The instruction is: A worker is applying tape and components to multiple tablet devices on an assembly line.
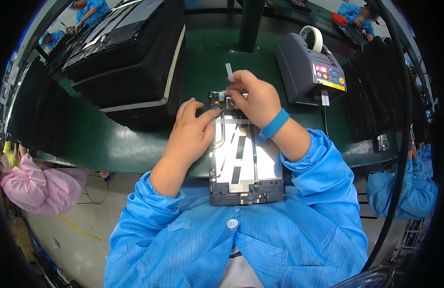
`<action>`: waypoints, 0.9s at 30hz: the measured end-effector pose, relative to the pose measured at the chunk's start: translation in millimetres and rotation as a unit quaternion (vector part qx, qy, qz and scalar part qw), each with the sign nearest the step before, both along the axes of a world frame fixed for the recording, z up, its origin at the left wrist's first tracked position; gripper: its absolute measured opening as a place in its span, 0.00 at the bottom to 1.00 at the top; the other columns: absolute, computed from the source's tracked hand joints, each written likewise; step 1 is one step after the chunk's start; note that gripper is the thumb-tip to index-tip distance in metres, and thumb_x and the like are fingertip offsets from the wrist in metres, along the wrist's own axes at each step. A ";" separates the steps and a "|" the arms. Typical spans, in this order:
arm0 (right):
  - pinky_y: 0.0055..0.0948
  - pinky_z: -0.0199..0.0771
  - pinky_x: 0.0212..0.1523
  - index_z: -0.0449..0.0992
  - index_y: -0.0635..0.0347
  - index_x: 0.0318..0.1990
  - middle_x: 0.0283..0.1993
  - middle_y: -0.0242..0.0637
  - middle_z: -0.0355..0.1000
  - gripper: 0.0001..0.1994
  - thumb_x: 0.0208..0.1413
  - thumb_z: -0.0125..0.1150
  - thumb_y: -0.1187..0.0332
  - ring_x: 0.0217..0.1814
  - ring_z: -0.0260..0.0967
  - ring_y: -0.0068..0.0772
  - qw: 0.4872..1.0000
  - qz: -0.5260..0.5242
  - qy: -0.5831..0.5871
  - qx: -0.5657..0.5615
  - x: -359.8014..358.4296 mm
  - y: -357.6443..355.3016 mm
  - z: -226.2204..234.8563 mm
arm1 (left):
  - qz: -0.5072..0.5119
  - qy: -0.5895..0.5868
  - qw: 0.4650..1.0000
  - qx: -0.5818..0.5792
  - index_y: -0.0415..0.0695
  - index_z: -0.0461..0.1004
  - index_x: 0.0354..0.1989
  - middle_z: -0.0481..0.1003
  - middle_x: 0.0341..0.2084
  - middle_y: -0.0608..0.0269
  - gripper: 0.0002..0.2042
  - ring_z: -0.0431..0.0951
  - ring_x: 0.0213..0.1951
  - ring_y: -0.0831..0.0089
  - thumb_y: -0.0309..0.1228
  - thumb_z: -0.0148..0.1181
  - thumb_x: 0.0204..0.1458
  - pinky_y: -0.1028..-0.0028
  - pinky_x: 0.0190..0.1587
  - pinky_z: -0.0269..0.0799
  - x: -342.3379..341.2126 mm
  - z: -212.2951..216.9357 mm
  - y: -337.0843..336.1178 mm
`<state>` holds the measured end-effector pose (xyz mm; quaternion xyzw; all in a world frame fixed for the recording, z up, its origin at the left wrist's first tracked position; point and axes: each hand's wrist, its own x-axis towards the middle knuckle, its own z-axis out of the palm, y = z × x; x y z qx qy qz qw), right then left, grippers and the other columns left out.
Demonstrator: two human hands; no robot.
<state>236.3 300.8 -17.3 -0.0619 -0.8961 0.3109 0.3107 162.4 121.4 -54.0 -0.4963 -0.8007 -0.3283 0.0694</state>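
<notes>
The right hand (pixel 260 98), above a bright blue wristband (pixel 274 124), draws its fingertips into a narrow pinch over the upper end of a flat rectangular electronic panel with a black plastic frame and silver metal back (pixel 247 156). A short strip of white tape (pixel 228 71) stands up from its fingers; whether it is pinched or merely stuck there, I cannot tell. The left hand (pixel 190 127) is loosely spread, its index finger touching the panel's upper left side.

The panel lies with its lower end past the near edge of the glossy dark green surface (pixel 130 149), close to the blue pinstriped jacket (pixel 260 225). That overhang could let it tip or slide if the left hand lifts or the jacket nudges it. The upright strip could fold, or catch on small parts beneath, if the right hand lowers carelessly. Pressing hard there could strain thin cables.
</notes>
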 end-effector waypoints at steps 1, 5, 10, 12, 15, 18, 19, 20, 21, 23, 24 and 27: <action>0.33 0.74 0.36 0.70 0.58 0.42 0.33 0.40 0.77 0.12 0.49 0.60 0.73 0.35 0.75 0.43 1.000 0.015 -0.010 -0.022 0.1 -0.8 -2.9 | 0.002 -0.001 1.000 0.000 0.46 0.76 0.45 0.67 0.46 0.47 0.15 0.62 0.56 0.48 0.27 0.53 0.48 0.59 0.58 0.60 0.6 0.2 -0.4; 0.34 0.74 0.35 0.70 0.59 0.42 0.33 0.41 0.77 0.12 0.49 0.60 0.73 0.34 0.75 0.43 0.997 0.030 -0.047 -0.044 -0.5 -6.2 -0.4 | -0.001 -0.003 1.000 0.001 0.46 0.76 0.45 0.67 0.46 0.47 0.15 0.63 0.56 0.48 0.27 0.53 0.48 0.59 0.58 0.60 0.4 1.3 -0.6; 0.36 0.73 0.35 0.70 0.59 0.41 0.32 0.41 0.76 0.12 0.49 0.60 0.73 0.34 0.75 0.44 0.998 0.012 -0.054 -0.011 -0.9 -7.9 -0.3 | 0.003 -0.009 1.000 0.000 0.45 0.76 0.45 0.67 0.48 0.46 0.15 0.63 0.56 0.48 0.27 0.53 0.47 0.60 0.58 0.60 1.1 2.4 -0.7; 0.32 0.73 0.34 0.70 0.59 0.42 0.33 0.40 0.77 0.12 0.49 0.61 0.73 0.34 0.75 0.40 0.998 0.011 -0.062 -0.008 -1.4 -7.8 0.2 | -0.010 0.008 1.000 0.011 0.45 0.76 0.43 0.66 0.52 0.48 0.15 0.62 0.58 0.50 0.27 0.54 0.46 0.60 0.57 0.63 0.7 4.9 0.6; 0.29 0.74 0.34 0.70 0.60 0.42 0.33 0.39 0.77 0.13 0.49 0.62 0.73 0.33 0.76 0.36 0.998 0.009 -0.068 -0.007 -1.3 -9.2 -1.8 | -0.048 0.052 0.998 -0.002 0.43 0.75 0.43 0.64 0.57 0.51 0.15 0.60 0.60 0.52 0.26 0.53 0.45 0.60 0.59 0.62 -4.0 6.1 0.1; 0.29 0.74 0.33 0.70 0.60 0.42 0.33 0.39 0.77 0.12 0.48 0.62 0.73 0.33 0.76 0.36 0.998 0.006 -0.055 -0.004 -2.8 -6.4 -2.8 | -0.064 0.073 0.995 -0.015 0.41 0.75 0.42 0.63 0.58 0.52 0.14 0.60 0.61 0.53 0.26 0.53 0.45 0.61 0.59 0.62 -7.3 8.9 1.9; 0.29 0.74 0.33 0.70 0.60 0.41 0.33 0.39 0.77 0.12 0.48 0.62 0.73 0.32 0.76 0.36 0.999 0.007 -0.048 -0.003 -2.7 -6.6 -3.7 | -0.063 0.072 0.995 -0.015 0.41 0.75 0.42 0.63 0.58 0.52 0.14 0.60 0.61 0.53 0.26 0.53 0.45 0.61 0.59 0.62 -7.7 9.6 1.8; 0.29 0.74 0.33 0.70 0.60 0.41 0.33 0.39 0.77 0.12 0.48 0.62 0.73 0.32 0.76 0.36 0.999 0.007 -0.048 -0.003 -2.5 -7.1 -3.6 | -0.068 0.070 0.995 -0.021 0.40 0.74 0.42 0.63 0.58 0.52 0.14 0.60 0.60 0.52 0.25 0.54 0.45 0.61 0.59 0.61 -8.2 10.7 1.8; 0.29 0.74 0.33 0.70 0.60 0.41 0.33 0.39 0.77 0.12 0.48 0.62 0.73 0.32 0.76 0.36 0.999 0.009 -0.044 0.010 -2.4 -7.7 -3.4 | -0.072 0.069 0.995 -0.027 0.40 0.74 0.42 0.63 0.58 0.51 0.14 0.61 0.60 0.51 0.25 0.54 0.45 0.61 0.59 0.61 -8.4 11.6 1.6; 0.29 0.74 0.33 0.70 0.60 0.41 0.33 0.39 0.77 0.12 0.48 0.62 0.73 0.32 0.76 0.37 0.999 0.011 -0.039 0.024 -2.7 -7.7 -3.1 | -0.074 0.070 0.994 -0.027 0.39 0.74 0.42 0.63 0.58 0.51 0.14 0.61 0.60 0.51 0.25 0.54 0.45 0.61 0.59 0.61 -8.8 12.2 1.8; 0.29 0.74 0.33 0.70 0.60 0.41 0.32 0.39 0.77 0.12 0.48 0.62 0.73 0.32 0.76 0.37 0.999 0.013 -0.037 0.028 -2.9 -7.6 -3.0 | -0.076 0.071 0.994 -0.027 0.39 0.74 0.42 0.63 0.57 0.51 0.14 0.61 0.60 0.51 0.25 0.54 0.45 0.61 0.59 0.61 -9.1 12.6 1.9; 0.29 0.74 0.33 0.71 0.60 0.40 0.32 0.39 0.77 0.11 0.48 0.62 0.73 0.32 0.76 0.38 0.999 0.013 -0.041 0.031 -2.4 -8.2 -3.2 | -0.086 0.067 0.993 -0.033 0.38 0.74 0.41 0.64 0.56 0.51 0.13 0.61 0.60 0.51 0.25 0.54 0.45 0.61 0.59 0.61 -11.3 15.4 2.7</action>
